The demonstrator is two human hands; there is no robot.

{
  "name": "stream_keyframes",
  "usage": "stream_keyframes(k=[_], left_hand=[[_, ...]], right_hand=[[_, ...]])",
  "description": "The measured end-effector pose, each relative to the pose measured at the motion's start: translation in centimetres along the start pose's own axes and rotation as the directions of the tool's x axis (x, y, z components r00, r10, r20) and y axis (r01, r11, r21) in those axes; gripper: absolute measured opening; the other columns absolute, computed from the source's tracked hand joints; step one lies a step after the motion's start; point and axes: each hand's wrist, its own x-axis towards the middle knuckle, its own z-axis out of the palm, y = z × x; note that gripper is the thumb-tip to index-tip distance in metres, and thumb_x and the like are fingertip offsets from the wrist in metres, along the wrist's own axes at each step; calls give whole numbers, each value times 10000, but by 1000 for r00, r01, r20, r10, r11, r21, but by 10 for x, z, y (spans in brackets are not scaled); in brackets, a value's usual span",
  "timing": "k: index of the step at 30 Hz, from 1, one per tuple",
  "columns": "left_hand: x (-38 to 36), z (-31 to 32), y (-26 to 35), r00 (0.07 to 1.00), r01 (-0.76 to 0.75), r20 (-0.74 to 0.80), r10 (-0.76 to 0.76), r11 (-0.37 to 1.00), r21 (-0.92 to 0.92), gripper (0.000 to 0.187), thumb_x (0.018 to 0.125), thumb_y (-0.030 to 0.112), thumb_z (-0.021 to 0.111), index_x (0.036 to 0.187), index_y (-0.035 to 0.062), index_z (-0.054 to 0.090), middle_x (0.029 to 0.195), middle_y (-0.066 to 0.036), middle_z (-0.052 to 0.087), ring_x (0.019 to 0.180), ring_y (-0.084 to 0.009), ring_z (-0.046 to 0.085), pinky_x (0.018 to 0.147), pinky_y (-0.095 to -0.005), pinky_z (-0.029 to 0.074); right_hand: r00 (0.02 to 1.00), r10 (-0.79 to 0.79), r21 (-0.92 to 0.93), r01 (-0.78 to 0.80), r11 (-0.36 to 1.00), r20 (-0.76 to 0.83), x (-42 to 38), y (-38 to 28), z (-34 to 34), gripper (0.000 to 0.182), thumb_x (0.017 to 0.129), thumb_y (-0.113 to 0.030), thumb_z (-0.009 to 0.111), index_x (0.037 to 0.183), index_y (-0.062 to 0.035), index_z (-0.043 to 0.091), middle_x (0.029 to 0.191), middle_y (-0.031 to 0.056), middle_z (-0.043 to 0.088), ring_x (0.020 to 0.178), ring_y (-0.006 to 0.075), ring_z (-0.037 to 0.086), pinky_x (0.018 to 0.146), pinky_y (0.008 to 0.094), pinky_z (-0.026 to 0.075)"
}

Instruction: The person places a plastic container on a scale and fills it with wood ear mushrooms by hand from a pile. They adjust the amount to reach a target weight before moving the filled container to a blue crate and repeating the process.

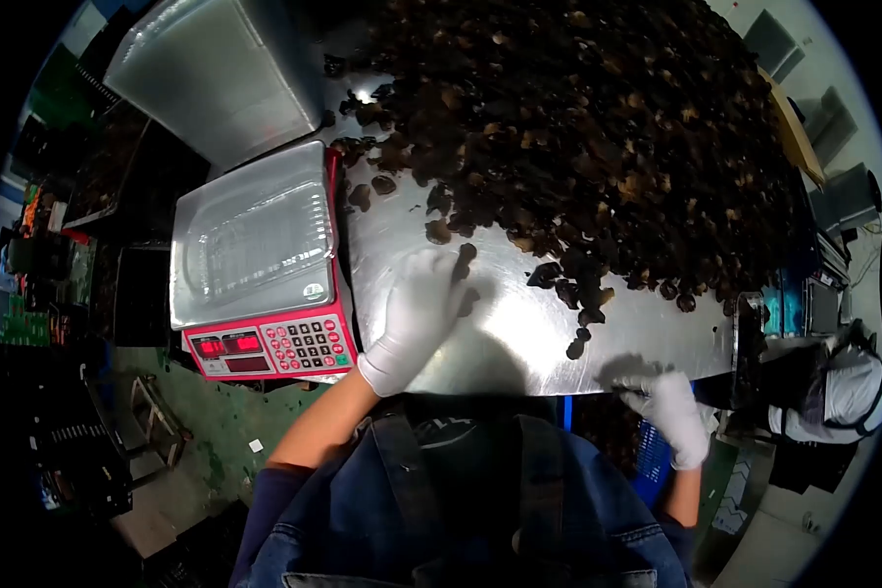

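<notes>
Left white-gloved hand (pixel 421 299) at dark-brown irregular pieces (pixel 598 157) on shiny metal surface (pixel 657 328); right white-gloved hand (pixel 670 416) by its edge. Can't tell either grip's opening or hold. Risk: rough sweep spills pieces.

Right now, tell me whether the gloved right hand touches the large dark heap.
Apart. In the head view, bare metal tabletop shows plainly between the right hand and the dark heap.

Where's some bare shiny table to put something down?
Bare metal table shows between the left hand and the small dark clump. More lies between that clump and the right hand. A strip also runs between the scale and the left hand. The far side is crowded with the big dark pile.
</notes>
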Motion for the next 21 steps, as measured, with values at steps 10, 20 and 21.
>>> stream_keyframes(k=[10, 20, 21], left_hand=[[-10, 31, 23, 982, -118, 128, 141, 978, -174, 484, 860, 215, 677, 1278, 7, 548, 1210, -184, 576, 1093, -369, 557, 936, -426, 485], [8, 29, 21, 979, -153, 97, 180, 959, -239, 374, 850, 146, 669, 1192, 13, 601, 1094, -156, 609, 1023, -355, 578, 883, -414, 491], [20, 27, 28, 970, -224, 58, 237, 959, -173, 356, 843, 84, 638, 1192, 25, 608, 1058, -143, 612, 1001, -343, 581, 861, -416, 500]], right_hand=[[775, 175, 103, -142, 985, -607, 45, -20, 65, 548, 794, -257, 759, 1258, -21, 588, 1249, 230, 581, 1115, 402, 548, 961, 461, 441], [707, 11, 165, 149, 975, -707, 118, -28, 80, 433, 799, -95, 673, 1229, -124, 634, 1226, 84, 597, 1105, 284, 536, 903, 410, 422], [714, 84, 164, 44, 985, -695, 128, -18, 72, 434, 792, -79, 667, 1222, -128, 640, 1229, 87, 598, 1114, 287, 532, 908, 412, 422]])
